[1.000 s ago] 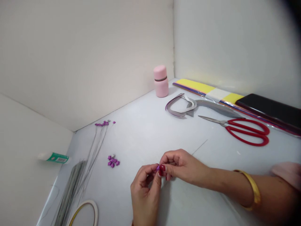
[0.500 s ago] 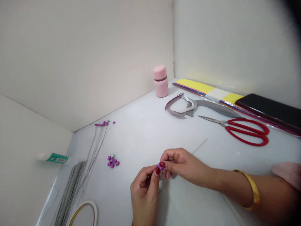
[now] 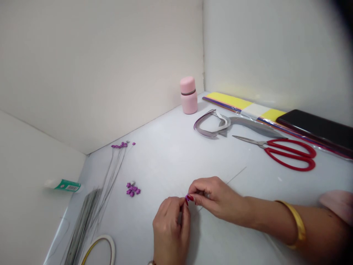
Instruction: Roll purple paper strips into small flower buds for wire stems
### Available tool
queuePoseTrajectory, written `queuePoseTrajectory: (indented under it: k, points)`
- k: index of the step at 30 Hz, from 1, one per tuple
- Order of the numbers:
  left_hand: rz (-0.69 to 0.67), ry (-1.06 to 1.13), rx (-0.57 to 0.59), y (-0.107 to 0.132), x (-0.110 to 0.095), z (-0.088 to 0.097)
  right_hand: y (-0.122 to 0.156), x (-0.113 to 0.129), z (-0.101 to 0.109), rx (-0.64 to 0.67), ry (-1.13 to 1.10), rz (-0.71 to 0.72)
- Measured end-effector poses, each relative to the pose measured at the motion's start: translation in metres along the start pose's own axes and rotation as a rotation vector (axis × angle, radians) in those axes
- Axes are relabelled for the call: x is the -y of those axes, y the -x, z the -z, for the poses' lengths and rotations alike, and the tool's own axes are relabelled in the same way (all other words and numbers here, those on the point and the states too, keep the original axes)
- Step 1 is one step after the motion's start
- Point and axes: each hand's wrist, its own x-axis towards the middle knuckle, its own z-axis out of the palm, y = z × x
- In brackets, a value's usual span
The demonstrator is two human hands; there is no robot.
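My left hand [image 3: 172, 221] and my right hand [image 3: 211, 195] meet over the white table, fingertips pinched together. Between them is a small purple paper piece [image 3: 187, 198], mostly covered by the fingers. A thin wire [image 3: 236, 175] sticks out behind my right hand, and a short length shows below it; whether it joins the purple piece I cannot tell. Left of my hands lies a small cluster of purple paper buds [image 3: 133, 190]. Farther back, more purple buds [image 3: 120, 145] sit on the ends of thin wire stems.
A bundle of grey wires [image 3: 82, 221] lies at left beside a roll of tape [image 3: 112, 246] and a green-and-white tube [image 3: 67, 185]. Red-handled scissors [image 3: 289, 152], curled paper strips [image 3: 211, 127], a pink bottle [image 3: 189, 99], packed paper strips [image 3: 228, 100] and a black phone [image 3: 317, 127] are behind.
My left hand has turned so its back shows more, and my right hand has dropped slightly. The wire behind it has shifted a little right and down.
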Motion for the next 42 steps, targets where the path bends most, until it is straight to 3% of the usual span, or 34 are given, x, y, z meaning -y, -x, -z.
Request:
queuePoseTrajectory:
  k: [2,6,10,17,20,27,31,42]
  points:
    - [0.067,0.021,-0.011,0.000,-0.001,-0.001,-0.001,0.000,-0.001,0.010,-0.063,-0.043]
    - [0.347,0.237,0.026,-0.001,-0.004,-0.003,-0.002,0.000,-0.006,0.038,-0.339,-0.193]
    - [0.462,0.412,0.065,-0.002,-0.003,-0.005,-0.001,0.000,-0.008,0.053,-0.551,-0.233]
    - [0.661,0.618,0.029,-0.003,-0.004,-0.007,-0.001,0.005,-0.002,0.105,-0.397,-0.139]
    - [0.687,0.658,-0.002,-0.006,-0.006,-0.007,0.000,0.005,-0.002,0.086,-0.413,-0.143]
    - [0.759,0.874,0.021,-0.011,-0.004,-0.006,-0.003,-0.006,-0.008,0.146,-0.834,-0.316]
    - [0.761,0.949,0.090,-0.008,-0.002,-0.006,-0.006,-0.005,-0.005,0.155,-0.828,-0.370]
    - [0.572,0.880,0.080,-0.008,-0.010,-0.005,-0.005,0.000,-0.005,0.151,-0.812,-0.382]
